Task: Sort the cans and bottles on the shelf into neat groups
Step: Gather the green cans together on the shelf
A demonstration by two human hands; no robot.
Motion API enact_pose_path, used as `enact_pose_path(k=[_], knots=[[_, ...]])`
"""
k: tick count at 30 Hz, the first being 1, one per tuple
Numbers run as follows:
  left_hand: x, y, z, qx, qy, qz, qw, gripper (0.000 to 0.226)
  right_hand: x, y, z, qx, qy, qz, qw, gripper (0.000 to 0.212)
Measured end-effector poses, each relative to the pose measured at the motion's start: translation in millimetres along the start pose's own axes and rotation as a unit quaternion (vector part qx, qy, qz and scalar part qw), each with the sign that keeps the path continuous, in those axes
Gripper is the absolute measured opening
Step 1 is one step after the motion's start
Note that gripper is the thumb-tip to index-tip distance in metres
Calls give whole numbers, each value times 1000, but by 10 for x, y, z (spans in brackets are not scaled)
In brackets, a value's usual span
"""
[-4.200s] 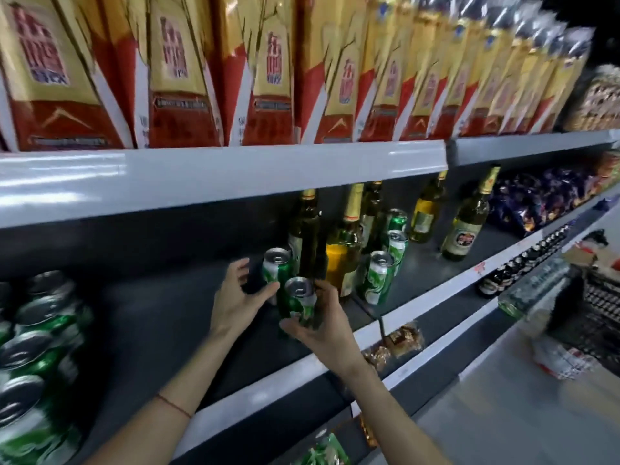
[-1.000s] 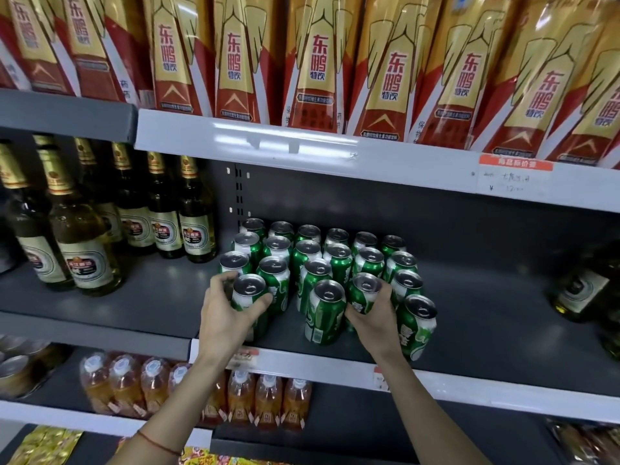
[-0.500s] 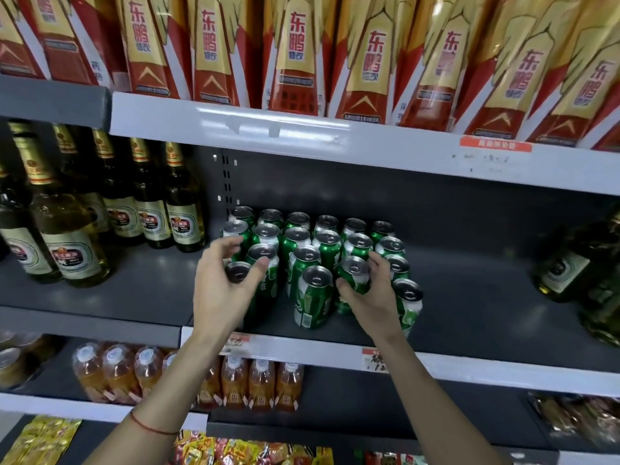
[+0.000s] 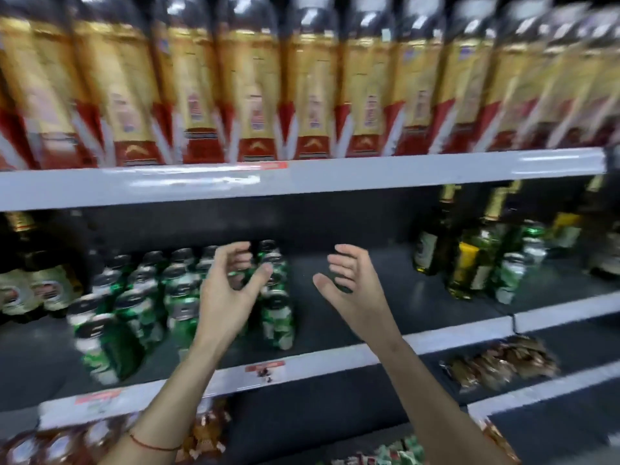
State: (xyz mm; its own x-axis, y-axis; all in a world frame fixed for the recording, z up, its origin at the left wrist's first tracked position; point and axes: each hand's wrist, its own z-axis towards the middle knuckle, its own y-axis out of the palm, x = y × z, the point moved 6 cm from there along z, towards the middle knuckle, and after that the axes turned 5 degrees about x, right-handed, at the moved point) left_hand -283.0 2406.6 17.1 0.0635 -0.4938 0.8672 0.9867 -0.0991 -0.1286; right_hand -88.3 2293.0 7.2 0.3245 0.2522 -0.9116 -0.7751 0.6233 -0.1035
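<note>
The frame is blurred by motion. A block of several green cans (image 4: 174, 297) stands on the dark middle shelf (image 4: 385, 317), left of centre. My left hand (image 4: 231, 290) hovers in front of the block's right side, fingers curled apart, holding nothing. My right hand (image 4: 352, 290) is raised over the bare shelf to the right of the cans, also empty with fingers spread. At the right stand several glass bottles (image 4: 469, 260) mixed with a few green cans (image 4: 513, 273). More brown bottles (image 4: 30, 280) stand at the far left.
The upper shelf edge (image 4: 302, 179) overhangs the cans and carries a row of tall gold-and-red bottles (image 4: 255, 95). The white front rail (image 4: 335, 360) bears a price tag. Below it lie packaged goods (image 4: 500, 360) and small orange bottles (image 4: 60, 444).
Both hands have let go of the front cans and lifted off the block, fingers spread. The view has swung right, so the mixed bottles and cans at the right are now in sight.
</note>
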Motion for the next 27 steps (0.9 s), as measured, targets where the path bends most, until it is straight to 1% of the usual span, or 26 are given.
enact_pose_path(k=[2,4,8,10,14,18,22,24,27], knots=[[147,445,-91,-22,6,-22,999,55,23,-469,-25,28,-2,-19,999,53],[276,894,-227,-50,11,-42,998,58,48,-950,-68,58,-6,-41,997,55],[516,1763,-550,-118,11,-62,991,43,124,-1888,-207,120,-2,-68,990,53],[624,2159,-706,-147,13,-69,987,41,181,-2309,-285,151,9,-71,986,52],[816,2864,-996,-199,14,-83,976,45,282,-2984,-391,201,23,-96,975,53],[864,3516,-1176,-248,3,-91,964,51,412,-3461,-394,228,29,-124,965,53],[692,4162,-1312,-289,-10,-73,954,68,626,-3861,-241,250,35,-131,959,48],[578,4447,-1346,-294,-14,-66,953,76,763,-4031,-116,254,38,-141,956,48],[411,4816,-1359,-285,-24,-65,956,95,995,-4247,88,248,52,-155,955,52]])
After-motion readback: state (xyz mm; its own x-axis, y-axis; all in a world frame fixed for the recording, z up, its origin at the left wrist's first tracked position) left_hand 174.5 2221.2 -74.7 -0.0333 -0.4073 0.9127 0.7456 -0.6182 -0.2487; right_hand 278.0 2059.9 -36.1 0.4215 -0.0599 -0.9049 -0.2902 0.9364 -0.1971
